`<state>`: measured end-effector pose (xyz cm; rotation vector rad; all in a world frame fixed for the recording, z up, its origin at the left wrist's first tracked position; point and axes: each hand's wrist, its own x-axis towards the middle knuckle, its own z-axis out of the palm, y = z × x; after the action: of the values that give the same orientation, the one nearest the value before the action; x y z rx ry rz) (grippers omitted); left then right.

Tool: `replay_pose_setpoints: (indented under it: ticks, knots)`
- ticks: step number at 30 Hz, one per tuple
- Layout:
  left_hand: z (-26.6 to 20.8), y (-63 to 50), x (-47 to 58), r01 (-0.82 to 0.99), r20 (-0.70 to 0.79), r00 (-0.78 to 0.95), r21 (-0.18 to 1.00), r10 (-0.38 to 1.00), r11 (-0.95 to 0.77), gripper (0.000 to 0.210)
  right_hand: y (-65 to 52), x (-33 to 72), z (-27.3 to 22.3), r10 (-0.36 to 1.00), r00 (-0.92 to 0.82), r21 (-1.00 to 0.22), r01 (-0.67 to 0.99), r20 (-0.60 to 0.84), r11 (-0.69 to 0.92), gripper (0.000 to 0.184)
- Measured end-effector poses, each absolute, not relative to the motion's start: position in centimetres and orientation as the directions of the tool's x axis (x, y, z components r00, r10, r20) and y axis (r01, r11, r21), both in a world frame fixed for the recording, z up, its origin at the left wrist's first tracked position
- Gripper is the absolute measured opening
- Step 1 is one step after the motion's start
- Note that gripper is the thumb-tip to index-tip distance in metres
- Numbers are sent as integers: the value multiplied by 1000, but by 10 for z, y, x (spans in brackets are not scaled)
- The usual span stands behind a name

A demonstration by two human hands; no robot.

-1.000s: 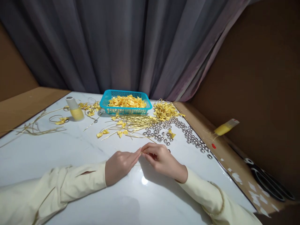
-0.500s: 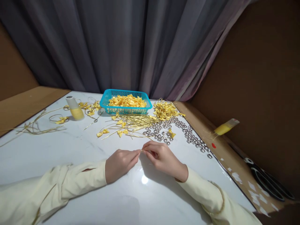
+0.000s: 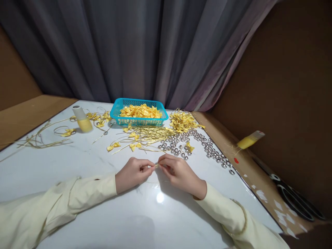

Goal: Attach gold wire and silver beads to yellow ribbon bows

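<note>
Currently, the left hand and right hand are on the near side of the blue basket, well apart from it. Both hands: thumb and fingertips pinched together on a gold strand, which lies between them; its full extent cannot be told. Yellow bows fill the basket. Gold cords lie just before the basket; silver beads are spread to its right and nearer. One yellow bottle stands left of the basket, tilted in appearance.
</note>
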<state>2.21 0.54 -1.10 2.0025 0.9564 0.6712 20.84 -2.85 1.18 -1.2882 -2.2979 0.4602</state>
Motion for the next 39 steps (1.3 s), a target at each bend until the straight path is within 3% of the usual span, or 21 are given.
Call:
replay_pose_setpoints:
  ticks: [12, 22, 39]
  knots:
    - [-4, 5, 23, 310, -56, 584, 937, 810, -159, 29, -28, 210, 12, 852, -454, -492, 697, 260, 522, 18]
    - [-4, 5, 23, 300, -39, 590, 938, 806, -174, 26, -30, 210, 14, 811, -523, -351, 731, 263, 585, 17]
    - [-5, 8, 23, 305, -107, 619, 945, 778, -113, 31, -29, 210, 11, 798, -545, -290, 745, 256, 601, 17]
